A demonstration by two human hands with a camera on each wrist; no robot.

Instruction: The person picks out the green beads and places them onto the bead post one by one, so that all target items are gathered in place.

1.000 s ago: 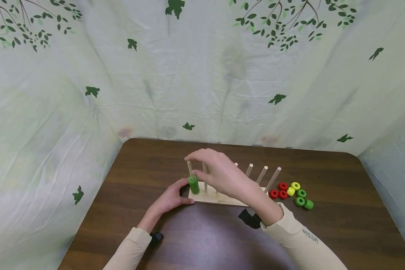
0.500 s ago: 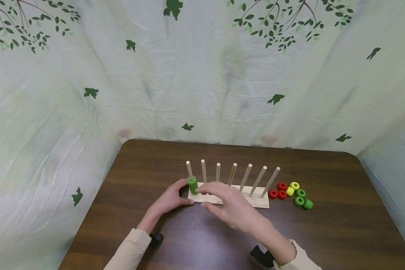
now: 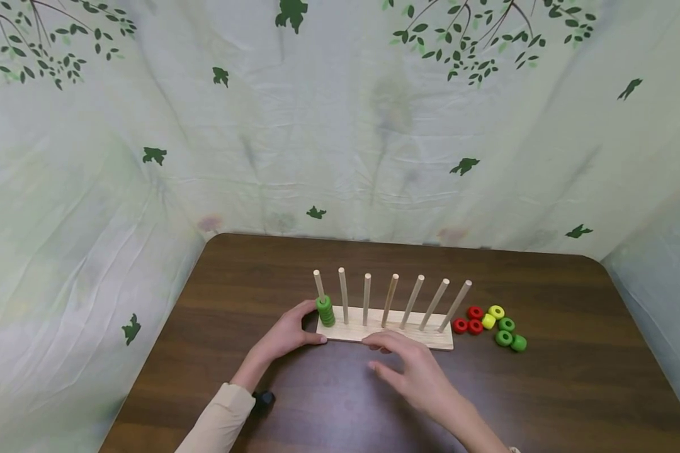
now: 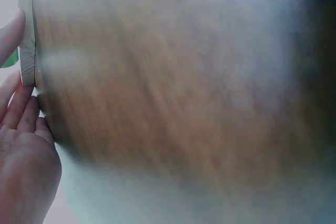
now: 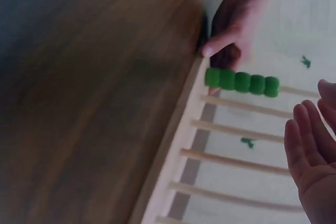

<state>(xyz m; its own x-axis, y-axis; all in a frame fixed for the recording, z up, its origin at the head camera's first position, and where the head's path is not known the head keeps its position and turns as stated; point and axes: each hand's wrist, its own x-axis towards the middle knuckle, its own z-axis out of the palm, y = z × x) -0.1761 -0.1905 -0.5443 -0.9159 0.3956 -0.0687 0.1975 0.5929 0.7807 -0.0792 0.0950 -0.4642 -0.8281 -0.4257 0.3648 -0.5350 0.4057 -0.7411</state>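
A pale wooden peg board with a row of several upright pegs stands on the table. Green beads are stacked on its leftmost peg; the other pegs are bare. My left hand grips the board's left end, thumb at the front edge and fingers round the side. In the left wrist view the thumb and fingers lie against the board's end. My right hand hovers in front of the board's middle, fingers loosely bent, holding nothing. The right wrist view shows its palm and the stacked beads.
Right of the board lie loose beads: red ones, yellow ones and green ones. The dark wooden table ends at the back against a leaf-patterned cloth.
My right hand has come away from the top of the leftmost peg, down and to the right, with nothing in it. My left hand stays on the board's end.
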